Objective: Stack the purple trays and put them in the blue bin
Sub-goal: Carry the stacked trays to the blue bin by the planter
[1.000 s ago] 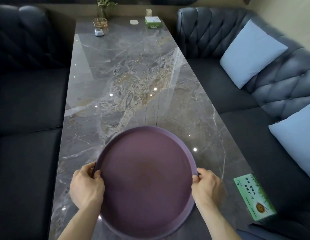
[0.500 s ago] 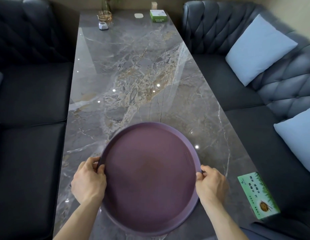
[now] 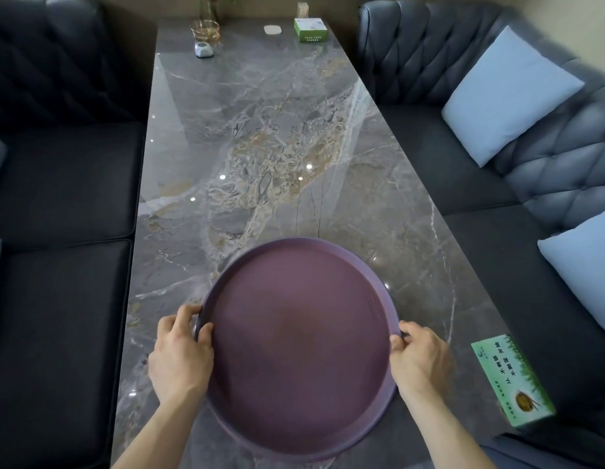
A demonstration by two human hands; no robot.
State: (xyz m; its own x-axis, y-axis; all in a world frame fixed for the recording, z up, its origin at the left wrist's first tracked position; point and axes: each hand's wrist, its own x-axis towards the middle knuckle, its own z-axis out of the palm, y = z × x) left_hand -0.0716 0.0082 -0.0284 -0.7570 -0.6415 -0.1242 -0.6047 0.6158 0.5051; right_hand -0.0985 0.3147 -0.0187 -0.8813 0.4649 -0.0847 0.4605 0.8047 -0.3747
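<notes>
A round purple tray (image 3: 299, 346) is over the near end of the grey marble table (image 3: 260, 147). My left hand (image 3: 179, 353) grips its left rim, thumb on the inside of the rim. My right hand (image 3: 419, 360) grips the right rim the same way. Whether more than one tray is stacked there cannot be told from above. No blue bin is in view.
A green tissue box (image 3: 512, 379) lies at the table's near right edge. At the far end stand a glass bowl (image 3: 205, 30), a small white object (image 3: 204, 49), a white pad (image 3: 272, 29) and a green box (image 3: 310, 29). Dark sofas flank the table; pale blue cushions (image 3: 507, 93) lie on the right one.
Both hands have kept their hold on the tray's rim. The tray sits slightly farther right in view and the view has tilted down a little.
</notes>
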